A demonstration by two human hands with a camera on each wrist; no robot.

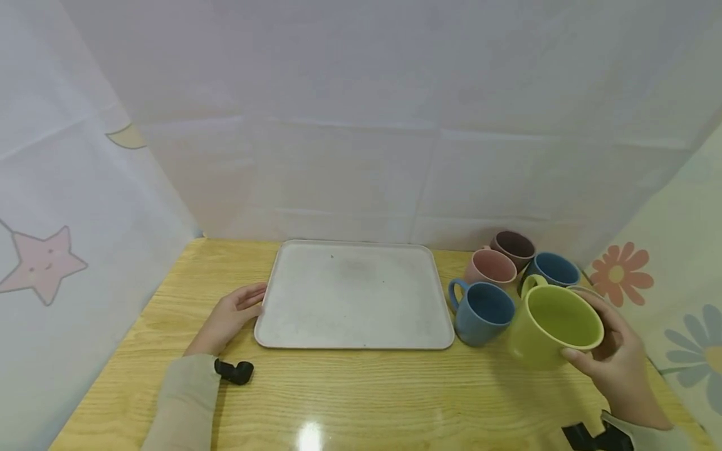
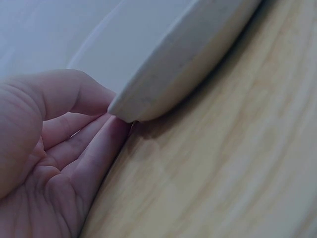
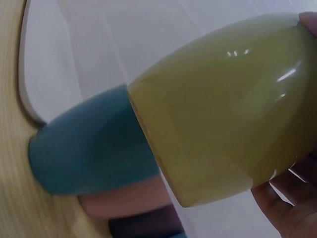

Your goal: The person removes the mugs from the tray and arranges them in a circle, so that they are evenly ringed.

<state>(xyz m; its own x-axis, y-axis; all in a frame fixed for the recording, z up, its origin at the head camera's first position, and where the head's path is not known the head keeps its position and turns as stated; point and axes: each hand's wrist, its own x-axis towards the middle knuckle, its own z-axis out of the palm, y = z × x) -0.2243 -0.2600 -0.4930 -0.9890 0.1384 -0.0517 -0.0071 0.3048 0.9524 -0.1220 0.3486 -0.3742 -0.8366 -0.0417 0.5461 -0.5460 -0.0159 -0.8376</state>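
On the right, my right hand (image 1: 615,351) grips a yellow-green mug (image 1: 541,338) by its side, thumb near the rim and handle facing away. The mug is held above the table, and its smooth body (image 3: 223,114) fills much of the right wrist view. At the left edge of a white rectangular tray (image 1: 355,300), my left hand (image 1: 231,316) holds the rim. The left wrist view shows the thumb against the tray rim (image 2: 163,74) and the other fingers (image 2: 94,148) low beside its underside.
A blue mug (image 1: 479,319) with its handle towards the tray stands right of it. Behind are a pink mug (image 1: 487,266), a dark purple mug (image 1: 513,247) and another blue mug (image 1: 555,268). White cloth (image 1: 338,175) hangs behind the wooden table (image 1: 338,401).
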